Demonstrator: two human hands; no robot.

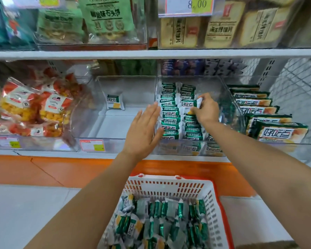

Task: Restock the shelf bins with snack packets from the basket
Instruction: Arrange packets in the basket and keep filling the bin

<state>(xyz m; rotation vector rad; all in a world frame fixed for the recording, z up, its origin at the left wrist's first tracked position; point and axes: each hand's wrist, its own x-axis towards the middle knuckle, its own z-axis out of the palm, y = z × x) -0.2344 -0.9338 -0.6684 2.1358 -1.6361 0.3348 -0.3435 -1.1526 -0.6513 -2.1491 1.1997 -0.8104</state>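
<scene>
The basket (171, 184) is cut off by the lower picture edge, so its near rim and part of its snack packets (151, 223) are not seen. In the clear bin (238, 112) at the front edge of the shelf (43, 153), the packet (188, 105) pinched by the right hand (207, 110) is partly covered by its fingers (203, 97), and the ends of the left row (170, 114) are hidden behind the left hand (144, 130). The print on the price label (92, 145) is too blurred to be read, and the goods (138, 67) at the shelf's back are lost in shadow

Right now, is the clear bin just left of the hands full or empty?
Nearly empty: the clear bin holds one green-and-white packet near its back; its floor is otherwise bare.
</scene>
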